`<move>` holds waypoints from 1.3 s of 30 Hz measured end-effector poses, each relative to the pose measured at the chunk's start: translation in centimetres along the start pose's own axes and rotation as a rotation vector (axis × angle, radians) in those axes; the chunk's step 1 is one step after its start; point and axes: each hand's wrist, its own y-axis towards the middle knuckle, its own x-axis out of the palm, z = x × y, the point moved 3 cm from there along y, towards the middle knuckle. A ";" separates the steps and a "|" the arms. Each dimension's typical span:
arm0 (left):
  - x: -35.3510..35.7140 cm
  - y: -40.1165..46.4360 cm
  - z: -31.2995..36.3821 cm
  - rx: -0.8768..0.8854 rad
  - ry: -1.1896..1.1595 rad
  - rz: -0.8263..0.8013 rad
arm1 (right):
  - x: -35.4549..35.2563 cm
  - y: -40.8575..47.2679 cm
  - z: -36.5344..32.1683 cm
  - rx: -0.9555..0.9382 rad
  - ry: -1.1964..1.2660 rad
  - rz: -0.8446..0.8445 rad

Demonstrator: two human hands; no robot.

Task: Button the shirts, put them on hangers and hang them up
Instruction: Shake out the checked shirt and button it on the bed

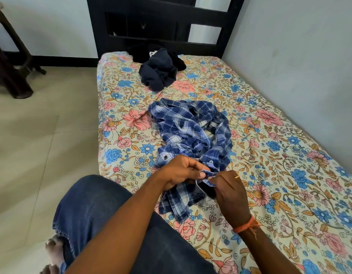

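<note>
A blue and white checked shirt [191,131] lies crumpled along the middle of the bed. Its near end is gathered between my hands. My left hand [181,171] pinches one edge of the shirt's front between thumb and fingers. My right hand [228,190], with a ring and an orange wrist thread, pinches the facing edge right beside it. Two dark buttons show on the cloth just beyond my fingers. A dark navy garment [159,72] lies heaped near the head of the bed. No hanger is in view.
The bed carries a floral sheet [270,155] and stands against a grey wall on the right. A black headboard [161,26] rises at the far end. A dark wooden stool [9,62] stands on the tiled floor at left. My knee in jeans [92,210] rests at the bed's edge.
</note>
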 end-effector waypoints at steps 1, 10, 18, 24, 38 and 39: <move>0.0 0.0 0.0 -0.001 -0.009 -0.012 | 0.0 0.0 0.1 -0.005 0.000 0.004; -0.1 -0.4 0.3 0.027 0.071 0.012 | 0.0 0.4 0.5 0.167 0.125 -0.074; 0.2 -0.7 1.0 0.236 0.308 0.086 | -0.1 1.3 1.0 0.485 0.360 -0.139; 0.4 -0.7 1.1 0.331 0.467 0.170 | 0.4 1.6 1.4 0.461 0.402 -0.173; 2.0 -0.6 1.9 0.602 1.100 0.370 | 0.6 2.7 1.5 0.545 0.376 -0.029; 2.1 -0.6 1.9 0.608 1.095 0.374 | 0.6 2.7 1.3 0.544 0.387 -0.017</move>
